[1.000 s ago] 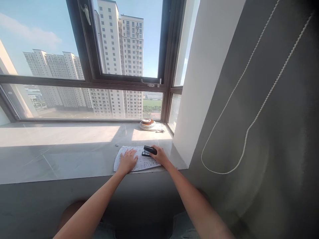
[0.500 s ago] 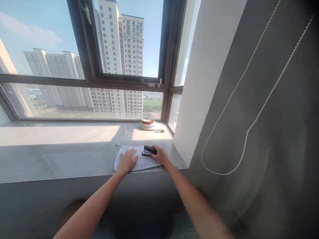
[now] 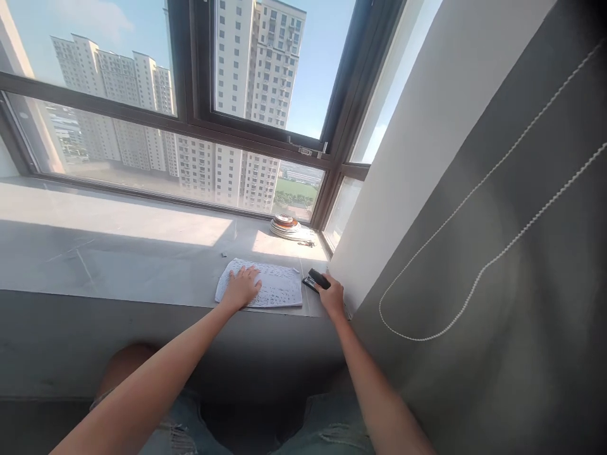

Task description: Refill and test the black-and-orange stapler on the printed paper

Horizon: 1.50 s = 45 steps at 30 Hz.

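Observation:
Written-on sheets of paper (image 3: 279,287) lie on the window sill (image 3: 156,272) near its front edge. My left hand (image 3: 241,286) rests flat on their left part, fingers spread. Just off the right edge of the sheets, my right hand (image 3: 332,296) grips a black stapler (image 3: 317,279), its front end pointing left toward the paper. Part of the stapler is hidden inside my fingers.
A coiled white and orange bundle (image 3: 285,226) lies at the back right of the sill by the window frame. A small scrap (image 3: 224,254) sits behind the paper. On the right, a beaded blind chain (image 3: 422,340) hangs before the grey wall.
My right hand has moved the stapler right, off the paper and over to its right side. My left hand stays on the sheets. The view has tilted.

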Tool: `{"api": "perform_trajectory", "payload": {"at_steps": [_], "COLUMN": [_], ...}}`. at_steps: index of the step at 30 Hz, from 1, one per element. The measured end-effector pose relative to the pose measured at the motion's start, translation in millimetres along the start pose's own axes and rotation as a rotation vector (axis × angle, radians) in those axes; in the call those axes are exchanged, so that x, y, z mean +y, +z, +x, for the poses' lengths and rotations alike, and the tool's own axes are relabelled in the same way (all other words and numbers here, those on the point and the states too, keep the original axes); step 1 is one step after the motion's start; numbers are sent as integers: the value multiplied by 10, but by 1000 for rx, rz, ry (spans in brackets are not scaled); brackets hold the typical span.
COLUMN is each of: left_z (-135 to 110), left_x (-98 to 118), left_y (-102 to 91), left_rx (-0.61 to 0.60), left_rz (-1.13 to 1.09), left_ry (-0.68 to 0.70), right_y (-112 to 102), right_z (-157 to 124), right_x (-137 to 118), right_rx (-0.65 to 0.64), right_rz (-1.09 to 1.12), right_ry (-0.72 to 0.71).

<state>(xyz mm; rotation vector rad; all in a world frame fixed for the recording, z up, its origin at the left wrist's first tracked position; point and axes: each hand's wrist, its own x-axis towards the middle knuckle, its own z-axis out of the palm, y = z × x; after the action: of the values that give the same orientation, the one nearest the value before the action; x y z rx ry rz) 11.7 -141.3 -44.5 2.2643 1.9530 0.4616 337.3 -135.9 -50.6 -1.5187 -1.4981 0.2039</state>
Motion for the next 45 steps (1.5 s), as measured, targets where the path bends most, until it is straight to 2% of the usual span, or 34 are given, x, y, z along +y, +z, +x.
{"api": "perform_trajectory", "payload": {"at_steps": [4,9,25,28,31,34,35,37,42,45], "left_z": [12,29,48,53,48,36,32,23,5,4], "left_x": [4,-9,-33,-36,-30,-16,-10,3,-5,-47], "left_y": [29,67,105,126,136,117,102,61,-73,-129], "left_rx": [13,16,8,18,28,25,20,6,24,51], "left_rz": [-40,-44,-53,-62,-70,-74,-74,-78,-161,-200], "left_ry": [-4,-5,0,5,5,4,4,0,-86,-101], "right_y": [-97,-153,-137,-157,-203,-191,-152,-8,582,881], "right_z": [41,-6,89,61,8,-14,-11,3,18,5], "right_x": [13,-79,-422,-399,-364,-460,-535,-724,-1099,-1127], "right_rx": [-171,-347,-519,-423,-136,129,156,100,-275,-372], "right_rz": [78,126,90,-57,-229,-229,-192,-87,188,241], "right_ry": [-9,-94,-157,-137,-76,-134,-170,-215,-193,-208]}}
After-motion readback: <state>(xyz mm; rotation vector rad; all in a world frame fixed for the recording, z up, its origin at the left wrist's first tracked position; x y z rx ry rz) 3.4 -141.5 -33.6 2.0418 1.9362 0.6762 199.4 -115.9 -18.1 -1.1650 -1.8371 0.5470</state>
